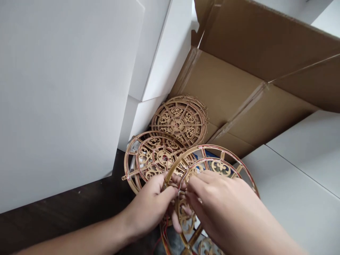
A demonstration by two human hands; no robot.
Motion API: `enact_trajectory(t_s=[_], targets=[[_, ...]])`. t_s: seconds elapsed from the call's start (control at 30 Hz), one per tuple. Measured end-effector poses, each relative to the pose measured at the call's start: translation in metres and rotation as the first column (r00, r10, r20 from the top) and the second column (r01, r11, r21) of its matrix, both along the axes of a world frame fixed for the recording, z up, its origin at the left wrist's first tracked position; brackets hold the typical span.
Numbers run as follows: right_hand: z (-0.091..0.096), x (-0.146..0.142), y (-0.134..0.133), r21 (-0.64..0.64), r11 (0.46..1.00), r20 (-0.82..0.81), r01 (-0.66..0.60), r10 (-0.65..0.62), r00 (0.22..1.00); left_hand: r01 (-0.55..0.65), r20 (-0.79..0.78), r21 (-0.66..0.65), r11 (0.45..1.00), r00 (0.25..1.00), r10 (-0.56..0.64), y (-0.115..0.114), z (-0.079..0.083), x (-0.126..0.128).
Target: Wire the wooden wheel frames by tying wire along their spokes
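Where held, wheel (223, 168) partly hidden

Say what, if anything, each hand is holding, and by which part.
The left hand has its grip on the rim of a gold openwork wheel. The right hand is close beside it; exactly what it pinches is hidden.

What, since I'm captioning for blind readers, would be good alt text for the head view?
A person's left hand grips a round, gold-coloured openwork frame, while the right hand is close by at its thin wires. Beyond it, more round frames lie piled in front of brown cardboard, beside white panels.
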State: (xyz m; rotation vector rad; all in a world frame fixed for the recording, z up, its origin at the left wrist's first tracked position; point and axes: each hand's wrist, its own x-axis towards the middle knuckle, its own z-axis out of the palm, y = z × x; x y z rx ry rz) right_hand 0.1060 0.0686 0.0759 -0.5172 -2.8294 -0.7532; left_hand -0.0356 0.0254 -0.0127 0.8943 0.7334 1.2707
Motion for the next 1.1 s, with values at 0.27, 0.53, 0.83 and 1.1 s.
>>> enact_trajectory(t_s=[0.27, 0.53, 0.83, 1.1], targets=[[-0.02, 0.012, -0.001, -0.045, 0.983, -0.223, -0.176, 0.162, 0.961, -0.067, 0.067, -0.108, 0.992, 0.995, 0.075, 0.002, 0.005, -0.005], [-0.021, 0.022, -0.002, 0.237, 0.943, -0.041, -0.235, 0.251, 0.967, -0.077, 0.084, -0.141, 0.987, 0.992, 0.09, 0.001, 0.003, -0.003], [-0.014, 0.021, 0.003, 0.239, 0.908, 0.102, -0.343, 0.328, 0.939, -0.037, 0.084, -0.093, 0.995, 0.995, 0.045, 0.001, 0.004, -0.004], [-0.018, 0.021, 0.005, 0.268, 0.899, 0.093, -0.346, 0.334, 0.938, -0.052, 0.116, -0.101, 0.994, 0.991, 0.063, 0.002, 0.0, -0.004]])
